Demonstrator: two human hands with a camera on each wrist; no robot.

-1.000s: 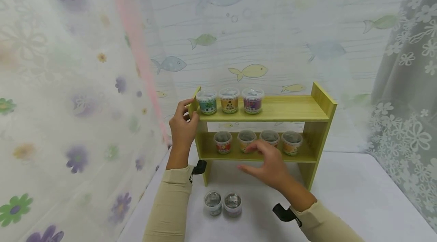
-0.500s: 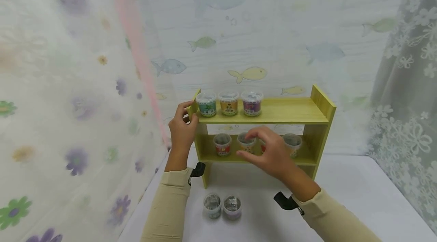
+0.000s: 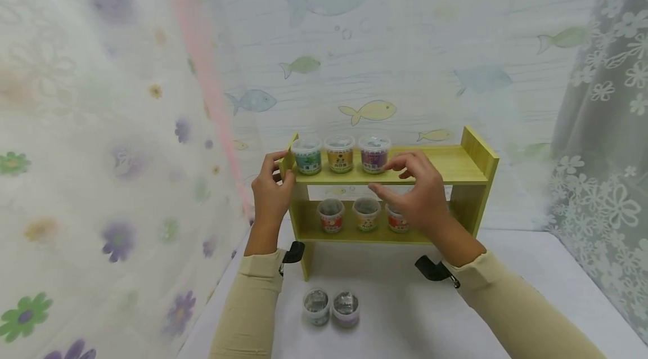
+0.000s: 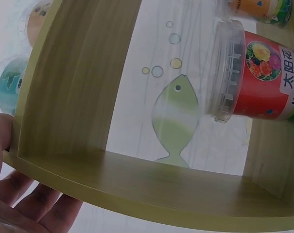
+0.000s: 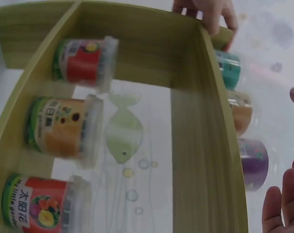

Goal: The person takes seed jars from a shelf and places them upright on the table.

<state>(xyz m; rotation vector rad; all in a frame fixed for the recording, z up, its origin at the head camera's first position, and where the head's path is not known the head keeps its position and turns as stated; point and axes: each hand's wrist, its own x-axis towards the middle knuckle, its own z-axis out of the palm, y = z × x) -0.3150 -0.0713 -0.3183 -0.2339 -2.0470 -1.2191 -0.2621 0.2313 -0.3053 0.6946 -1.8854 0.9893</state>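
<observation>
My left hand (image 3: pixel 272 187) grips the upper left end of a yellow-green wooden shelf (image 3: pixel 440 166), thumb in front and fingers behind. On the top board stand lidded plastic tubs in a row: a teal one (image 3: pixel 307 157), an orange one (image 3: pixel 340 155) and a purple one (image 3: pixel 374 156). Close to the purple tub's right side is my right hand (image 3: pixel 420 190), thumb and fingers spread apart with nothing between them. The right wrist view shows its fingertips (image 5: pixel 290 199) apart from the purple tub (image 5: pixel 253 164). My right hand hides part of the lower row.
The lower board bears several tubs, among them a red one (image 3: pixel 331 217), an orange one (image 3: pixel 367 215) and another red one (image 3: pixel 397 219). Two tubs with silvery tops, a left one (image 3: pixel 316 306) and a right one (image 3: pixel 346 308), stand on the white table (image 3: pixel 395 314) in front.
My right hand has risen from in front of the lower row to beside the purple tub on the top board. The left hand keeps its grip on the shelf end.
</observation>
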